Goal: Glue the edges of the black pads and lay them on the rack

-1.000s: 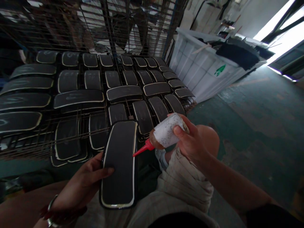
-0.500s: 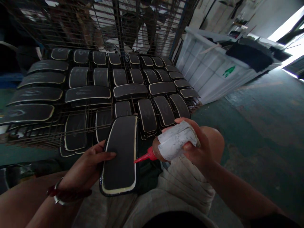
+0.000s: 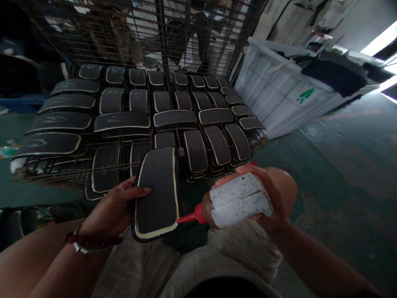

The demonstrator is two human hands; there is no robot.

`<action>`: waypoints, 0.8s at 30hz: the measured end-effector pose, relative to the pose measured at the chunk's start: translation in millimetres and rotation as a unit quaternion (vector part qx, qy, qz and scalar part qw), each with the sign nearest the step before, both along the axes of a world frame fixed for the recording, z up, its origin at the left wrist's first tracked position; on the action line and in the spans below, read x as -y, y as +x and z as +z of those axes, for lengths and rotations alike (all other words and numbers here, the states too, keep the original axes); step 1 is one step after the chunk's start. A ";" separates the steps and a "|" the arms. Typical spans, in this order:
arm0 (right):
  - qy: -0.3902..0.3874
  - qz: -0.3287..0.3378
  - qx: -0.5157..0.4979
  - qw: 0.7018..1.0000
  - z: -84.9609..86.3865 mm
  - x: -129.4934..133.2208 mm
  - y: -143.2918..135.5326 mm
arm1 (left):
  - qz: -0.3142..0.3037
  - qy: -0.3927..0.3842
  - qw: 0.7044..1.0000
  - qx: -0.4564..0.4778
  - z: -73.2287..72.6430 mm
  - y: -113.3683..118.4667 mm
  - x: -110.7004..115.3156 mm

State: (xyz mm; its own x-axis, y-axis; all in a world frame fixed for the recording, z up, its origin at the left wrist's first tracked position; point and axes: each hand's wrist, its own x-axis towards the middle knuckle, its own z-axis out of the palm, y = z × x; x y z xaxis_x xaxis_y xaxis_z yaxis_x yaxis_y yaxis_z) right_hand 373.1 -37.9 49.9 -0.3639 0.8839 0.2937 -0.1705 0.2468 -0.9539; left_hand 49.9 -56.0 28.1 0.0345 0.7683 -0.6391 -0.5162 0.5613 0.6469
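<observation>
My left hand grips a dark curved panel by its left side, thumb lying on the face. A cream-coloured line of glue runs along the panel's edge. In my right hand is a squeeze bottle wrapped in worn white tape, tilted with its red nozzle pointing left. The nozzle tip is at the panel's lower right corner, on or very close to the glue line. My right fingers wrap around the bottle and are partly hidden behind it.
A wire rack before me carries many similar panels with cream edges, some stacked. Behind it rises a wire mesh frame. At right stands a large white bin with dark material on top, on a green floor.
The nozzle tip has moved down the panel's right edge to its lower corner. My right hand and the bottle have turned and lowered slightly. The panel has risen a little, and the view has shifted.
</observation>
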 end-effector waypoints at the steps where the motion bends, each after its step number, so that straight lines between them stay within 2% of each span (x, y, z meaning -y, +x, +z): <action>1: -0.005 0.001 0.003 1.000 0.2 0.8 -0.3 | 0.007 -0.001 1.000 -0.003 0.1 -0.2 -0.1; 7: -0.029 -0.023 0.003 0.999 -3.4 5.1 -2.8 | 0.041 -0.007 0.999 -0.010 -0.7 0.2 -0.4; 12: -0.007 -0.087 -0.019 0.996 -22.3 2.9 1.5 | 0.056 0.006 0.998 -0.018 -0.7 2.2 1.8; 17: -0.039 -0.128 -0.025 0.991 -37.5 14.4 -3.2 | 0.126 -0.026 0.991 -0.041 6.6 15.4 -0.6; 21: -0.150 -0.145 -0.056 0.976 -50.2 20.0 -22.8 | 0.144 -0.028 0.988 -0.042 4.0 21.4 -0.6; 24: -0.290 -0.129 -0.132 0.939 -59.6 4.3 -38.6 | 0.124 -0.011 0.991 -0.048 -3.4 20.5 4.5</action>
State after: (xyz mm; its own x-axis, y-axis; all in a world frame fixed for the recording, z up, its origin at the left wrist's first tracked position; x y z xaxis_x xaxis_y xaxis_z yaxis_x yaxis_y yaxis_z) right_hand 334.5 -42.2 -9.7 -0.0988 0.9716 -0.2152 -0.4262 -0.2367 -0.8731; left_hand 70.4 -60.5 24.7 -0.2154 0.7315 -0.6470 -0.5773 0.4390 0.6885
